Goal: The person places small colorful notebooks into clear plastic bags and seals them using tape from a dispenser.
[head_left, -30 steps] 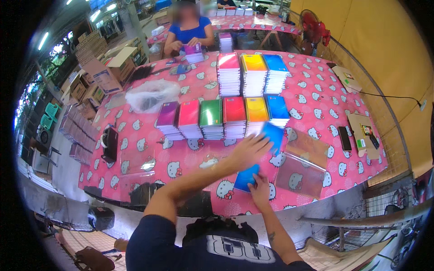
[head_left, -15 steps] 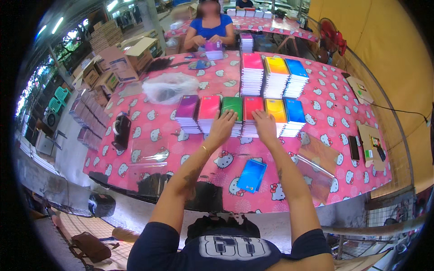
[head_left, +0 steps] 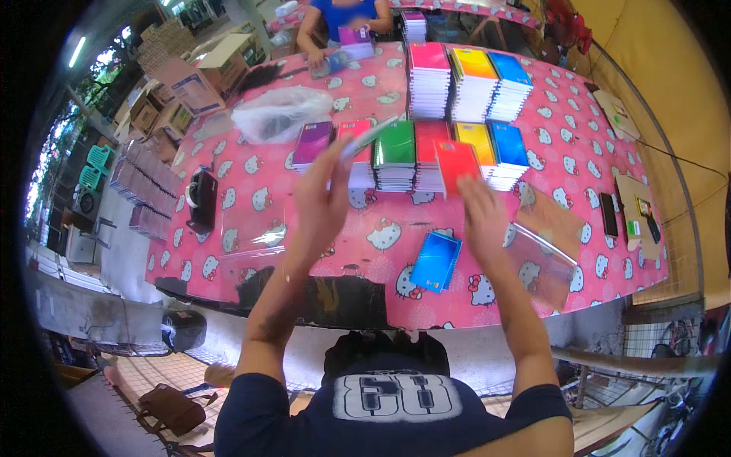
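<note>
My left hand (head_left: 323, 195) is raised in front of the purple and pink stacks, closed on a thin spiral notebook (head_left: 375, 135) seen nearly edge-on; its cover is hard to make out. My right hand (head_left: 484, 213) grips the lower edge of a red notebook (head_left: 455, 161), tilted up before the red and yellow stacks. Behind them runs a row of notebook stacks: purple (head_left: 312, 142), pink (head_left: 355, 129), green (head_left: 395, 145), red (head_left: 431, 137), yellow (head_left: 475, 142) and blue (head_left: 509, 145). Two blue notebooks (head_left: 436, 261) lie overlapped on the table near me.
Taller pink (head_left: 428, 57), yellow (head_left: 474, 62) and blue (head_left: 509, 68) stacks stand behind. A clear plastic bag (head_left: 278, 114) lies left of them. A black case-like object (head_left: 202, 202) and a phone (head_left: 608, 215) flank the table. A co-worker (head_left: 346, 19) handles purple notebooks across from me.
Both hands have lifted off the green and red stacks, each now carrying a notebook toward me. The view has tipped downward. The co-worker's one hand has moved down to the table.
</note>
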{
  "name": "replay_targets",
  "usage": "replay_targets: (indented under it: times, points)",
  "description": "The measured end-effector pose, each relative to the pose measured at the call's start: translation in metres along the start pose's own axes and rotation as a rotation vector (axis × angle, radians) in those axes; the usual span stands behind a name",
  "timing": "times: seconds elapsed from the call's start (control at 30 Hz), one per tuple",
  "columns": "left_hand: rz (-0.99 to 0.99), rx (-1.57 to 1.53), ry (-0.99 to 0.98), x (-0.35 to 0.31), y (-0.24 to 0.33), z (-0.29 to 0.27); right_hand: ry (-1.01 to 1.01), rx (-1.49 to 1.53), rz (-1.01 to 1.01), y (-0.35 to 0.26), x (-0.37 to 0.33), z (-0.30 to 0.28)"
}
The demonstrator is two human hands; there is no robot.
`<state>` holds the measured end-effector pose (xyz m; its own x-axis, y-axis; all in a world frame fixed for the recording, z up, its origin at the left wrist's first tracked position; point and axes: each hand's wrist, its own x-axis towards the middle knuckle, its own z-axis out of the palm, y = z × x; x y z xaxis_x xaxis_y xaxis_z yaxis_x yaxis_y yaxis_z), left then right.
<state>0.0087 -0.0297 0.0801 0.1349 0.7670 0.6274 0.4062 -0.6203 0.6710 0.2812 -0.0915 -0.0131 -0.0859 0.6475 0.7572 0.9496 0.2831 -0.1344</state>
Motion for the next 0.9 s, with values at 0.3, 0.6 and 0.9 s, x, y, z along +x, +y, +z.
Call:
replay_targets:
  times: [0.3, 0.6, 0.9]
  points:
    - [0.549, 0.119, -0.670, -0.206, -0.059, 0.104, -0.032, 0.652, 0.998, -0.012, -0.167, 0.021]
    - [0.259, 0.455, -0.316, -0.001, -0.082, 0.158, -0.355, -0.181, 0.277, 0.126, 0.010, 0.065]
    - [0.313, 0.588, -0.180, 0.002, -0.156, 0.054, -0.474, 0.060, 0.126, -0.050, -0.143, 0.002]
